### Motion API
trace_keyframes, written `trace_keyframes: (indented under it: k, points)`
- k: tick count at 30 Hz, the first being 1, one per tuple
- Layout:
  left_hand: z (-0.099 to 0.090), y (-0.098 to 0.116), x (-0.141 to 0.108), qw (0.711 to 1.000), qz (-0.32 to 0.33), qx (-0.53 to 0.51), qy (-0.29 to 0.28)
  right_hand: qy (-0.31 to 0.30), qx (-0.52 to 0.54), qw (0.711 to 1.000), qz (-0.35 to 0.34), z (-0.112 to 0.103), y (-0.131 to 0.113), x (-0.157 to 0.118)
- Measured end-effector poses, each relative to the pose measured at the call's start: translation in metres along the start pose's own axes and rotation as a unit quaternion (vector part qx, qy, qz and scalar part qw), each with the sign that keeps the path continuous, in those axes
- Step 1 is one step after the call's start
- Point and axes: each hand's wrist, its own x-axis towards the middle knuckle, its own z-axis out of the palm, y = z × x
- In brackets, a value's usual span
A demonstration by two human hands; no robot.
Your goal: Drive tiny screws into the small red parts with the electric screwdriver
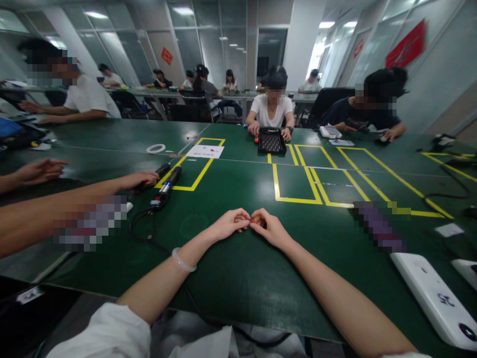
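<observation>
My two hands meet over the green table, in the middle of the head view. Between the fingertips shows a small orange-red piece point(254, 221), mostly hidden, too small to tell its kind. My right hand point(272, 228) pinches it with thumb and curled fingers. At its left end, the fingers of my left hand point(233, 221) are pinched together and touch it. A pale bangle point(183, 260) circles my left wrist.
Left of my hands lies a black and silver tool point(169, 184) with a cable, beside a co-worker's reaching hand point(143, 180). Across the table, a person holds a black tray point(272, 141). A white device point(434, 298) lies at right. Yellow tape point(298, 200) marks the green table point(231, 278).
</observation>
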Motion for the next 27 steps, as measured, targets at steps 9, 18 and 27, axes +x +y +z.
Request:
trace_keyframes:
  k: [9,18,27]
  points:
    - [-0.0001,-0.006,0.0024,0.999,0.031,-0.018,0.007,0.007,0.003,1.0,-0.004,-0.0024,0.0012,0.0019]
    - [-0.0009,-0.0077,0.0014,0.999,0.038,0.009,0.016,0.014,-0.007,1.0,-0.011,-0.0005,0.0039,0.0021]
    - [-0.0013,-0.0057,0.0018,0.996,0.072,0.04,0.032,0.023,-0.031,0.999,-0.027,-0.0003,0.0058,0.0018]
